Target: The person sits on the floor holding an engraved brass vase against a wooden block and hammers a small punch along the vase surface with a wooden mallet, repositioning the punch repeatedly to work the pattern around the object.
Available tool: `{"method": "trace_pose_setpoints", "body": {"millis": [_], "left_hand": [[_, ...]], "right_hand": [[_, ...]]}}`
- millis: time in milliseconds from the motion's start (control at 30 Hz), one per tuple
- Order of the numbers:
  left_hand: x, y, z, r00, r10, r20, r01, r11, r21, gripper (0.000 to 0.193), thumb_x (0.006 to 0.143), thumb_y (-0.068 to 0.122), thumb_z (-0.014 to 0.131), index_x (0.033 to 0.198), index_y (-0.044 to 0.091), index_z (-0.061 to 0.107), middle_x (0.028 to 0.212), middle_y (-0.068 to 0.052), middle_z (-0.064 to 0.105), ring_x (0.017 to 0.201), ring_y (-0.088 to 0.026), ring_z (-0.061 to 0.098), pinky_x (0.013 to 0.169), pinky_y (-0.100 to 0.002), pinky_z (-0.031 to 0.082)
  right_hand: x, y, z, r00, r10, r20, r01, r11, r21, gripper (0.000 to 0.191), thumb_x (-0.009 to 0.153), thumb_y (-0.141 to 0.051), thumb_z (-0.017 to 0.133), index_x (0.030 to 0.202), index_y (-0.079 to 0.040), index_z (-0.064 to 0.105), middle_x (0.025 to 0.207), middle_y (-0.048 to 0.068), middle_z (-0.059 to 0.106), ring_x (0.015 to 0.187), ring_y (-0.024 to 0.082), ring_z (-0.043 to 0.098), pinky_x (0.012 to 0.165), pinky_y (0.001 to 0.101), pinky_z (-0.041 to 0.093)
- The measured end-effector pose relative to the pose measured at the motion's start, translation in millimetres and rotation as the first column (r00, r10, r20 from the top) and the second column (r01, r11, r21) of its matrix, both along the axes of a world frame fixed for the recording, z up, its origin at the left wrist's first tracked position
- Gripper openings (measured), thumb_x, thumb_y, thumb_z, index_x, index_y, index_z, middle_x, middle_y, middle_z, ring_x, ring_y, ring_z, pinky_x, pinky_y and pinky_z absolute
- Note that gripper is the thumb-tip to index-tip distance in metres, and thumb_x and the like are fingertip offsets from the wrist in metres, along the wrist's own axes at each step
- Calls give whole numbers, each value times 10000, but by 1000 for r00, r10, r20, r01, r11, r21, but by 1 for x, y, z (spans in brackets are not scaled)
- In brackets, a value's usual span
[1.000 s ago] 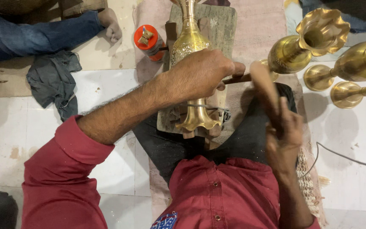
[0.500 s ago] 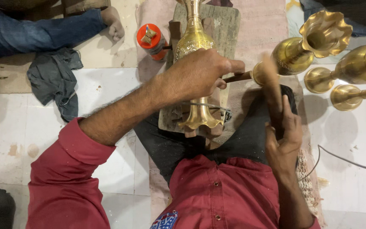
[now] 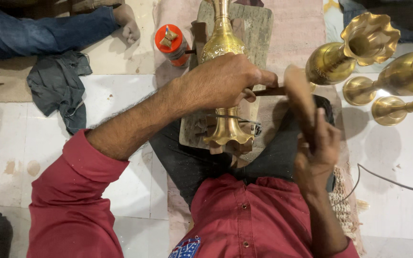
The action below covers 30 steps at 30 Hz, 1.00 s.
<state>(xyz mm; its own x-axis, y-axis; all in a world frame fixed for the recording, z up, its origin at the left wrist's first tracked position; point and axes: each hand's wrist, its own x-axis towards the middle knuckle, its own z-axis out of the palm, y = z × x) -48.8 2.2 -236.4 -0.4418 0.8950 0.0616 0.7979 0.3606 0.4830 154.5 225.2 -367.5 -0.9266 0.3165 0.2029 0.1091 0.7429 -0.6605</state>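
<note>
A tall brass vase lies on a worn wooden board over my lap, its flared foot toward me. My left hand rests over the vase's body, fingers closed on a thin dark chisel that points right. My right hand grips a wooden mallet, whose head touches the chisel's end.
Several brass vases lie at the right on the white floor. An orange-lidded jar stands left of the board. A grey cloth lies at the left, near another person's blue sleeve and hand. A thin cable runs at the right.
The view has shifted slightly. My right hand with the mallet has stayed at the chisel's end, and my left hand has kept its hold over the vase.
</note>
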Motion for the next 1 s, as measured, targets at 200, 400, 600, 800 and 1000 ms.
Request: {"method": "trace_pose_setpoints", "body": {"millis": [200,400,600,800,1000], "left_hand": [[3,-8,-2,999,40,-27,-38,997,72,432,867,56,761,1282,136,670,888,-123,785,815,-238,785,752,-398,646],[6,-15,-3,995,95,-29,-93,993,76,391,904,119,748,1289,137,679,799,-145,770,735,-257,768,721,-418,632],[13,-29,-8,992,129,7,-128,971,201,393,930,132,748,1316,137,674,830,-127,777,738,-226,776,752,-401,641],[8,-39,-8,993,91,73,-104,971,215,391,932,153,756,1316,164,687,861,-107,785,751,-221,781,755,-408,634],[4,-47,-9,997,33,72,-49,968,248,411,929,130,749,1333,167,683,1012,-90,803,866,-221,792,796,-391,646]], "right_hand": [[-4,13,12,989,131,-65,-124,987,106,799,981,102,634,1666,-186,342,1347,192,541,1178,287,631,915,352,596],[-12,10,48,983,174,-66,-164,977,132,696,952,116,627,1603,-54,451,1381,211,545,1241,282,611,983,330,542],[-13,5,75,940,231,-252,-258,963,-82,637,970,137,556,1541,-127,453,1359,223,523,1275,318,586,1042,361,521],[-17,6,68,984,171,-48,-168,984,51,765,935,80,637,1631,-165,434,1317,236,563,1189,358,618,983,425,526],[-18,1,59,984,150,-97,-154,987,-35,743,976,78,615,1655,-145,414,1253,186,592,1144,322,603,1005,417,511]]}}
